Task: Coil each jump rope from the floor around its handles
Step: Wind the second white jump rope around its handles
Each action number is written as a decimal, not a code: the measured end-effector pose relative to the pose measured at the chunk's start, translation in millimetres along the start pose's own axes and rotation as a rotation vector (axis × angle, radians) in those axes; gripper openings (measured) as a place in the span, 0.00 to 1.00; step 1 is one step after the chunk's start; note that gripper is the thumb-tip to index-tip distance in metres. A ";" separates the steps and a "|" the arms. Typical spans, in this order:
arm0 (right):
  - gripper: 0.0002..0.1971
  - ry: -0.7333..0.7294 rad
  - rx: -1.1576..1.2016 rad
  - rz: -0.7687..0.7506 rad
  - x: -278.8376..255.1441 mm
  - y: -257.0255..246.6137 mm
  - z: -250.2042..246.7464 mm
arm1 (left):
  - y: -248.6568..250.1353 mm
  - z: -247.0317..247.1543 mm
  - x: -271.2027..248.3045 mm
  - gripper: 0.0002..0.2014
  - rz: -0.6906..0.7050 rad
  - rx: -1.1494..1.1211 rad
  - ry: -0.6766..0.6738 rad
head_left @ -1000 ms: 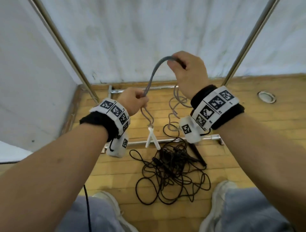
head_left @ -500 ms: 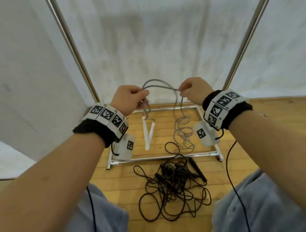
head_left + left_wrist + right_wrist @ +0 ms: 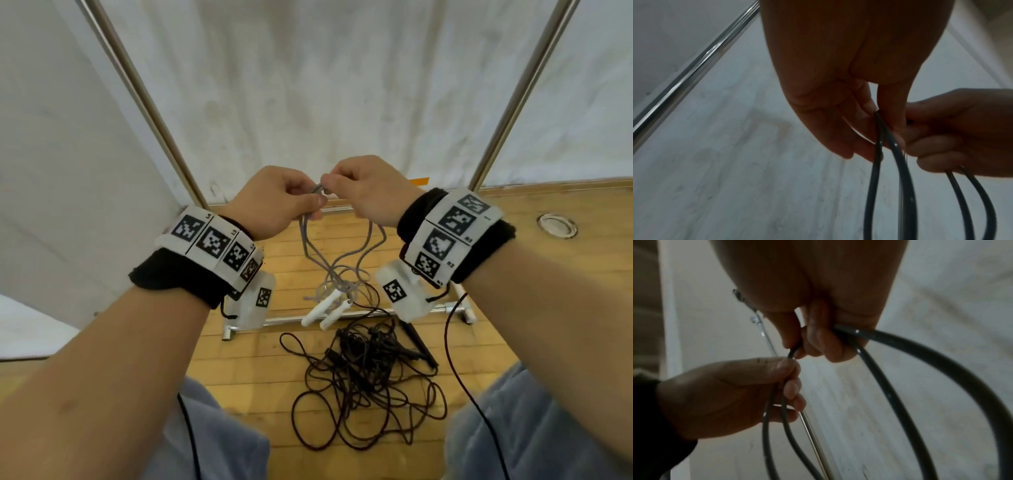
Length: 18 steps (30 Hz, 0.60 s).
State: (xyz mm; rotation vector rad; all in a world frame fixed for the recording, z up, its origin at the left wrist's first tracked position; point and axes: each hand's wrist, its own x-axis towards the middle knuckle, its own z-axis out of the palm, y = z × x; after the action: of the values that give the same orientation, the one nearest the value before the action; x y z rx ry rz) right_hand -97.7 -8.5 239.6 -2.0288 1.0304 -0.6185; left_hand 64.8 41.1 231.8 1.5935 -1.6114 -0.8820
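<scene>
Currently the grey jump rope (image 3: 337,260) is held up in front of the chest, folded into hanging loops, with its two white handles (image 3: 325,310) dangling low over the wooden floor (image 3: 534,301), near the metal base bar (image 3: 294,319) of the frame. The left hand (image 3: 274,202) is curled round one fold of the cord, and in the left wrist view two strands are pinched between its thumb and fingers (image 3: 863,129). The right hand (image 3: 370,188) is closed on the neighbouring fold, right beside the left, with two more strands running out under its curled fingers (image 3: 830,344).

The step in hand is judged to be gathering the cord into even folds before it is wound round the handles. It is done well if both folds are brought into one hand without either pinch being loosened, so that the loops cannot slip apart. The hanging strands appear twisted together just above the handles; that tangle should be shaken out first, or the winding will bunch. The handles should then be drawn up and laid side by side.

A black jump rope (image 3: 363,387) lies in a loose tangle on the floor between the feet, uncoiled, and is best kept clear of the grey loops.
</scene>
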 end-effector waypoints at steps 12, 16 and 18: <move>0.11 0.481 -0.053 -0.025 -1.2 15.5 -28.4 | -11.2 26.9 5.9 0.08 -0.012 -0.056 0.050; 0.07 0.448 -0.140 0.079 -7.7 28.3 -31.8 | -4.1 26.2 6.4 0.09 0.021 -0.171 0.160; 0.07 0.394 -0.177 0.068 -13.2 29.3 -27.2 | -1.2 24.2 6.1 0.08 0.010 -0.212 0.185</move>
State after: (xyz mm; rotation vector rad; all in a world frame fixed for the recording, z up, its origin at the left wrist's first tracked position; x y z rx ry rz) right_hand -137.4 -20.0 231.2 -2.0570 1.4211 -0.9448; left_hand 44.8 34.9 218.1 1.4714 -1.3492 -0.8437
